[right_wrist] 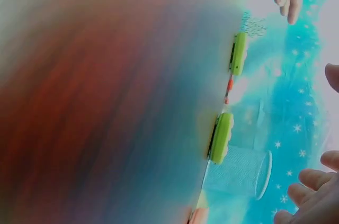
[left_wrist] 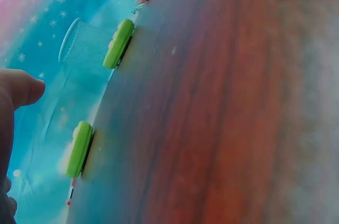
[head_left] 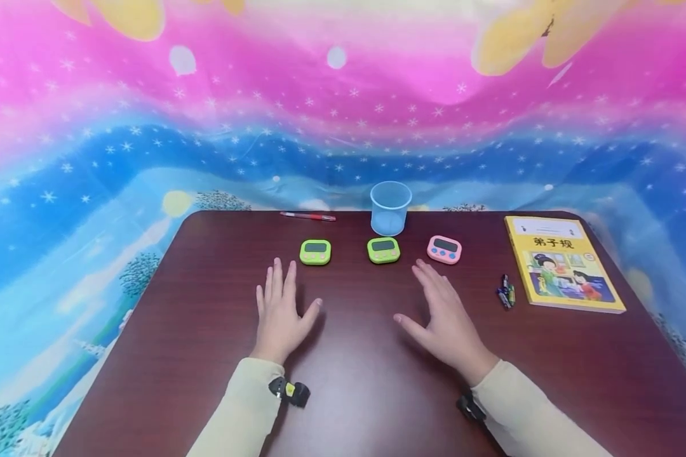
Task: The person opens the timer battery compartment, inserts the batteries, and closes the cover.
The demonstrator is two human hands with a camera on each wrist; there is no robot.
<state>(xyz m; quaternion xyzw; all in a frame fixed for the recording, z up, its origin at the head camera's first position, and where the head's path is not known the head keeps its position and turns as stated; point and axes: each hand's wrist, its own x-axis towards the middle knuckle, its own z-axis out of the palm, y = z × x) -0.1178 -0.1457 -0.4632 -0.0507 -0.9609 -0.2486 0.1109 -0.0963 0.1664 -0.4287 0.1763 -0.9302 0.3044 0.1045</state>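
Note:
My left hand hovers palm down over the table with fingers straight and thumb spread, holding nothing. Just beyond its fingertips lies a green digital timer. My right hand is likewise spread, with nothing in it, and its fingertips point toward a second green timer and a pink timer. The three timers sit in a row, screens up. In the left wrist view the thumb shows at the left edge; the right wrist view catches the right fingers at lower right.
A blue mesh-sided cup stands upright behind the middle timer. To its left a red pen lies along the back edge. Several small batteries are bunched beside a yellow picture book at right. A patterned cloth hangs behind the table.

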